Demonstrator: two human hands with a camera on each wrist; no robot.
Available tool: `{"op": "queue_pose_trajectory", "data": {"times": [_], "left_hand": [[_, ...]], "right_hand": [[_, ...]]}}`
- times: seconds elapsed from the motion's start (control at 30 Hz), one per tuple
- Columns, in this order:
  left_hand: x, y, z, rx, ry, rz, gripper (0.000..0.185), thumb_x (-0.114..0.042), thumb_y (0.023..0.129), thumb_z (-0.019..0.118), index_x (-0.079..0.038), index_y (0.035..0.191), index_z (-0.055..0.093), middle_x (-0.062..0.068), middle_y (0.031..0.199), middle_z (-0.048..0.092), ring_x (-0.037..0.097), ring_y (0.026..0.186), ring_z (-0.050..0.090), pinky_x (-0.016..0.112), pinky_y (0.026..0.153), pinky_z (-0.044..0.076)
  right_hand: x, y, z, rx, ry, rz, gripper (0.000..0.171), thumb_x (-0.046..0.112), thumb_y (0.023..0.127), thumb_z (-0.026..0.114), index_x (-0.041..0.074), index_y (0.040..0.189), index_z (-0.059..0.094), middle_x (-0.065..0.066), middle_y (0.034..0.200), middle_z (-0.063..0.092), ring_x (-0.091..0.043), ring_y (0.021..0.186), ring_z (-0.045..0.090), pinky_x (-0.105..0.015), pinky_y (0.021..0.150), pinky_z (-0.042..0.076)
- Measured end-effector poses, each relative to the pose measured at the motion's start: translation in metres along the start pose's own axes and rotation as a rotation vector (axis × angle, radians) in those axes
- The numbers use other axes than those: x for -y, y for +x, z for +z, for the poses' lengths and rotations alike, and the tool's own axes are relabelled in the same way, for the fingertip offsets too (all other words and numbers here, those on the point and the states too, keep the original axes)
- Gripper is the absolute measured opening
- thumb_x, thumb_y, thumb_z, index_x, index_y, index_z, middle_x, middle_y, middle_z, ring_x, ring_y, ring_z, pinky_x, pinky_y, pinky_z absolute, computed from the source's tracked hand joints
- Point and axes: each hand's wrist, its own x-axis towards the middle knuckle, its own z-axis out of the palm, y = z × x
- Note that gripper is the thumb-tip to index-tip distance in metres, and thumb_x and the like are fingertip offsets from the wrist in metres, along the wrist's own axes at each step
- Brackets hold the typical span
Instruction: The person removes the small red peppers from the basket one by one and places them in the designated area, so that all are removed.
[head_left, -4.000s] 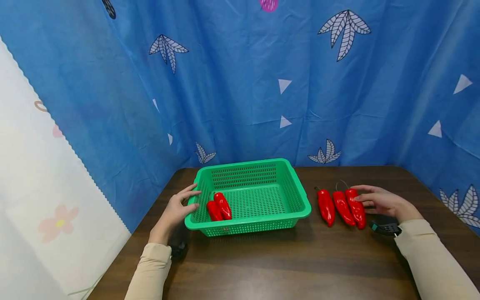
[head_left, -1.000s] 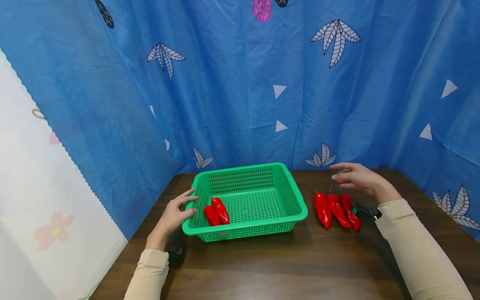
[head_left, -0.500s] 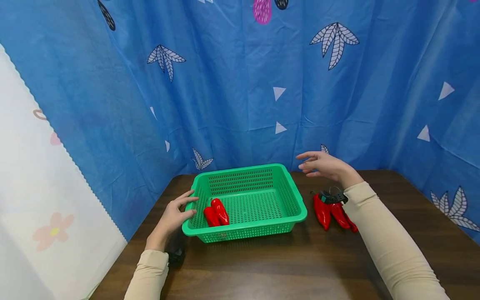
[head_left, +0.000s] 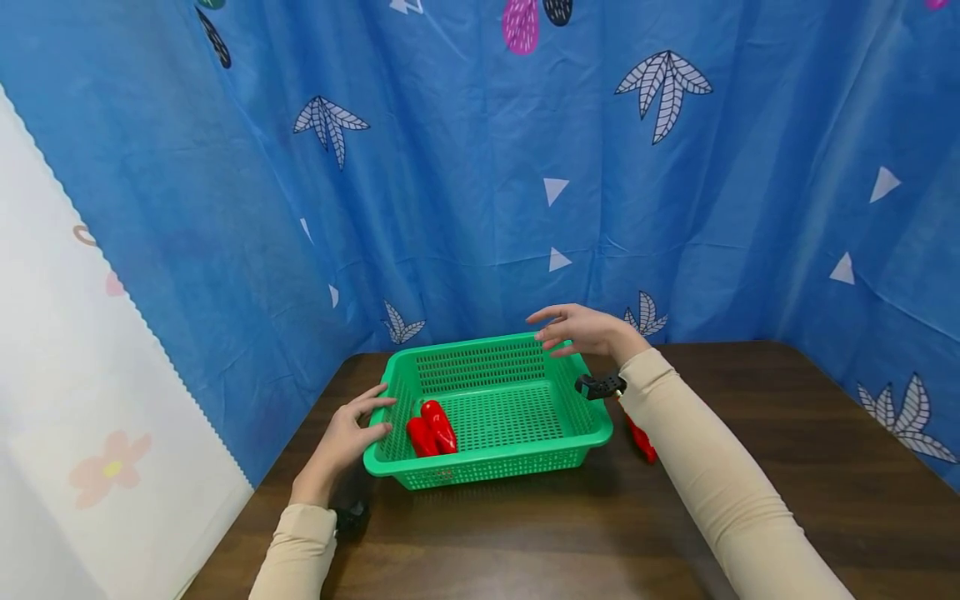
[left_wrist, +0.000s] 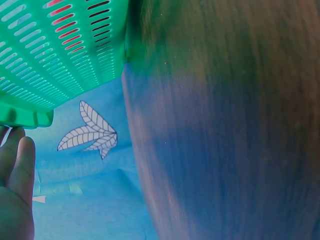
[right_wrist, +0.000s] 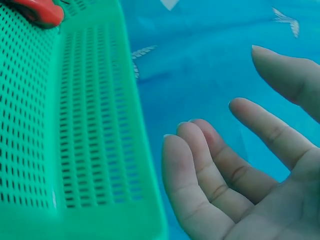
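Note:
A green plastic basket (head_left: 491,461) stands on the table with two red chili peppers (head_left: 439,427) lying at its left inside. My left hand (head_left: 347,433) rests at the basket's left rim, fingertips touching it; in the left wrist view the fingers (left_wrist: 22,170) lie straight beside the rim. Above the back right corner of the basket hovers my right hand (head_left: 583,330). Its fingers (right_wrist: 200,190) are loosely bent and apart, holding nothing, as the right wrist view shows. One red pepper (head_left: 642,439) is partly visible on the table under my right forearm, which hides the others.
The dark wooden table (head_left: 495,533) extends in front of the basket and to its right. A blue patterned curtain (head_left: 465,167) hangs close behind the table, and a white cloth (head_left: 90,400) hangs at the left. Each wrist wears a black camera (head_left: 600,386).
My right hand has left the peppers on the right, lifted, and moved left over the basket with nothing in it. My left hand has stayed at the rim. The head view has tilted slightly.

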Motion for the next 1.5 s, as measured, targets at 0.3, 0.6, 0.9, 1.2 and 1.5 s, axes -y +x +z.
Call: {"op": "queue_pose_trajectory", "data": {"times": [0.3, 0.6, 0.9, 1.2, 1.5], "left_hand": [[-0.001, -0.001, 0.000, -0.009, -0.006, -0.014, 0.043, -0.002, 0.089, 0.064, -0.001, 0.132, 0.064, 0.014, 0.160, 0.039, 0.039, 0.150, 0.029, 0.057, 0.117, 0.036], [0.001, -0.001, 0.000, -0.018, -0.009, -0.002, 0.043, -0.001, 0.088, 0.064, -0.001, 0.131, 0.065, 0.014, 0.159, 0.040, 0.038, 0.149, 0.032, 0.056, 0.116, 0.037], [0.002, -0.002, 0.002, -0.011, -0.010, -0.001, 0.043, -0.001, 0.088, 0.064, -0.001, 0.132, 0.064, 0.014, 0.159, 0.039, 0.039, 0.149, 0.033, 0.055, 0.114, 0.040], [0.003, -0.001, 0.002, -0.019, -0.016, -0.014, 0.043, -0.001, 0.088, 0.065, -0.002, 0.131, 0.065, 0.012, 0.159, 0.040, 0.038, 0.149, 0.032, 0.056, 0.115, 0.038], [0.003, -0.001, 0.001, -0.015, -0.016, 0.002, 0.042, -0.001, 0.089, 0.065, -0.001, 0.131, 0.065, 0.014, 0.159, 0.039, 0.039, 0.149, 0.031, 0.055, 0.114, 0.041]], "right_hand": [[0.004, 0.028, 0.023, 0.092, -0.006, 0.043, 0.058, 0.016, 0.098, 0.063, 0.012, 0.152, 0.042, -0.024, 0.153, 0.040, -0.038, 0.132, 0.051, -0.050, 0.108, 0.048], [0.007, 0.052, 0.046, 0.167, -0.060, 0.051, 0.066, 0.014, 0.097, 0.065, 0.011, 0.156, 0.036, -0.021, 0.148, 0.047, -0.037, 0.137, 0.049, -0.053, 0.110, 0.046], [0.005, 0.069, 0.072, 0.241, -0.081, 0.064, 0.064, 0.010, 0.096, 0.064, 0.015, 0.155, 0.038, -0.020, 0.144, 0.051, -0.031, 0.126, 0.058, -0.052, 0.108, 0.049], [0.000, 0.085, 0.090, 0.256, -0.058, 0.116, 0.067, 0.011, 0.094, 0.068, 0.016, 0.154, 0.039, -0.021, 0.146, 0.050, -0.037, 0.129, 0.055, -0.057, 0.110, 0.045], [-0.001, 0.094, 0.106, 0.243, -0.081, 0.128, 0.075, 0.011, 0.092, 0.070, 0.012, 0.157, 0.033, -0.017, 0.141, 0.054, -0.042, 0.139, 0.046, -0.058, 0.109, 0.045]]}}
